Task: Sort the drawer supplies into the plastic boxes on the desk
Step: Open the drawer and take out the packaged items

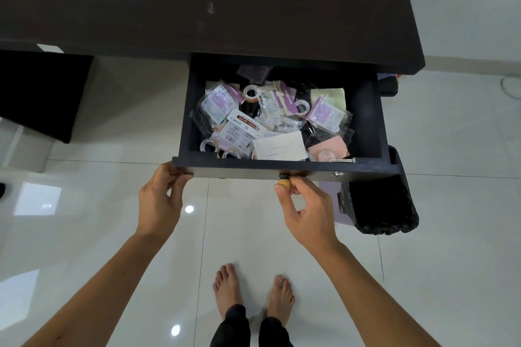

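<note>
Head view: open drawer (284,166) at twelve o'clock, stuffed with light, slippery, crinkly packets (327,114) best pinched by corners; right hand (306,205) pinching knob (284,184), left hand (160,197) gripping front edge.

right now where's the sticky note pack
In the open drawer, left of middle, the sticky note pack lies on the pile just above the tape rolls.

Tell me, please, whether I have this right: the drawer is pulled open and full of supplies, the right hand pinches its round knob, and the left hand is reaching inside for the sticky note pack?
Not quite. In the head view the left hand is not inside the drawer; its grip is on the left end of the drawer front. The rest stands: the drawer is open and full of supplies, the sticky note pack lies untouched inside, and the right hand pinches the round knob.
</note>
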